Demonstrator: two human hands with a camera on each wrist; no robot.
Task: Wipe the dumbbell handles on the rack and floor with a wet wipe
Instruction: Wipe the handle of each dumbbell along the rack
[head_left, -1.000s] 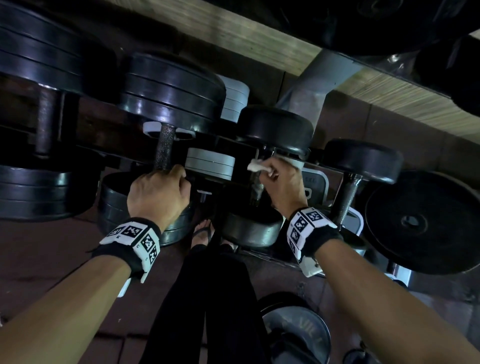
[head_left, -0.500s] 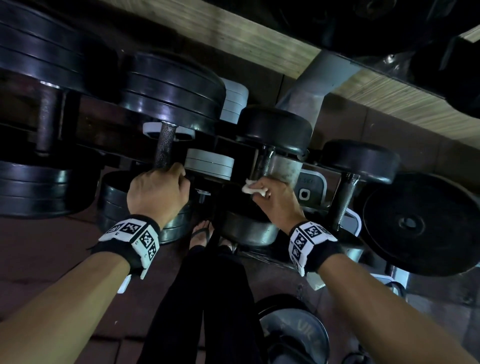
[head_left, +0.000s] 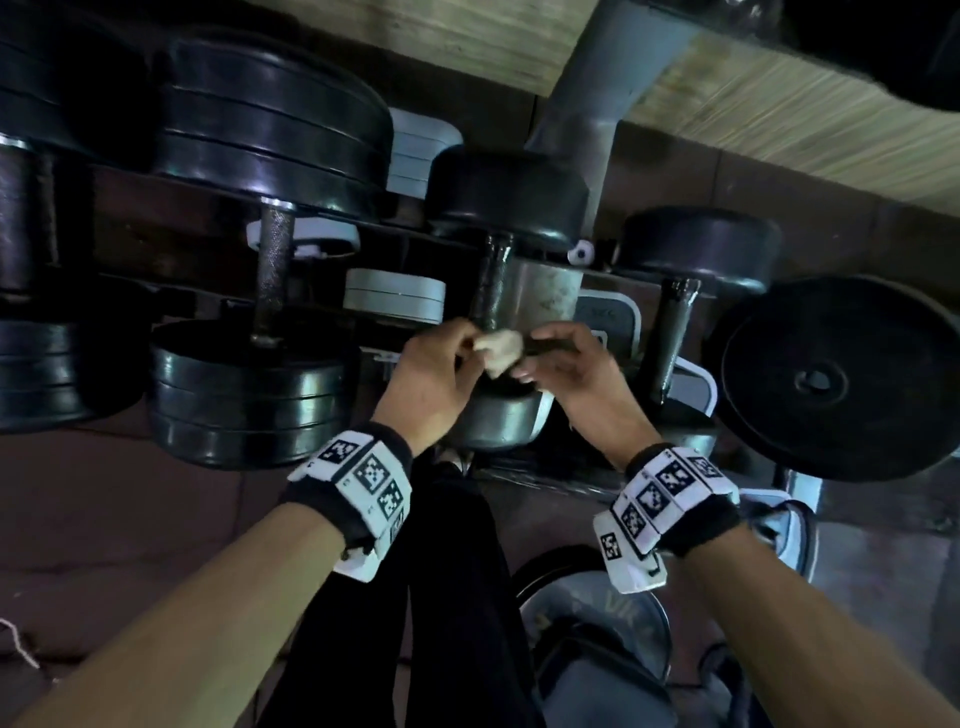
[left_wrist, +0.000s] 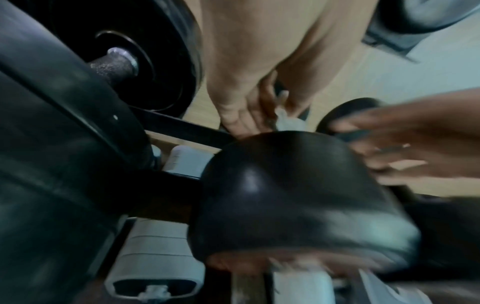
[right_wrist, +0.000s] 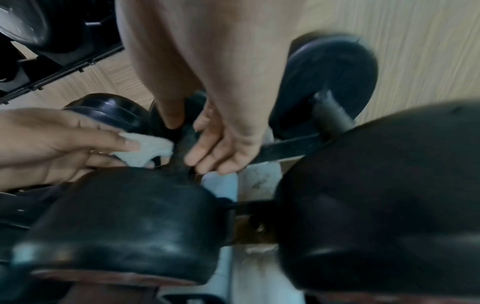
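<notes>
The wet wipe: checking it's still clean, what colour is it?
White, slightly greyish. The wet wipe shows best in the right wrist view, pinched by the left hand.

You can count four black dumbbells (head_left: 270, 291) in the front row, one loose weight plate (head_left: 831, 379), one wet wipe (head_left: 501, 351), and two hands: left hand (head_left: 431, 374), right hand (head_left: 576, 374).

The crumpled off-white wet wipe (head_left: 500, 349) is pale against the round black rubber dumbbell heads (head_left: 506, 195). At nine o'clock, the stacked glossy black plate dumbbell (head_left: 270, 130) shows grey sheen. Both white wrist bands (head_left: 363, 478) carry black square-code patterns. At twelve o'clock runs tan, streaked wood-grain flooring (head_left: 779, 114).
</notes>
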